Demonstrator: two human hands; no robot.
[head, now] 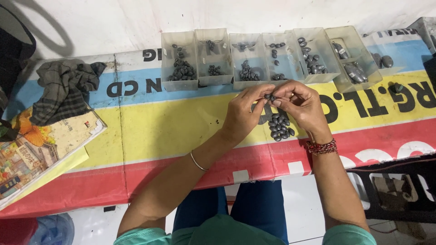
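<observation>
My left hand [243, 113] and my right hand [302, 105] meet above the table, fingertips pinched together on small dark grey oval weights [270, 96]. Just below the hands lies a loose pile of the same weights [279, 126] on the yellow band of the printed table cover [159, 131]. Behind the hands stands a row of several clear plastic bins [213, 56], each holding dark weights of differing sizes. A thin bangle is on my left wrist and a red beaded bracelet on my right.
A crumpled grey checked cloth [63, 88] lies at the far left on a picture book [36, 149]. Larger weights [383, 60] lie right of the bins. A dark crate [395, 190] stands at lower right, and a blue lid [52, 229] below left.
</observation>
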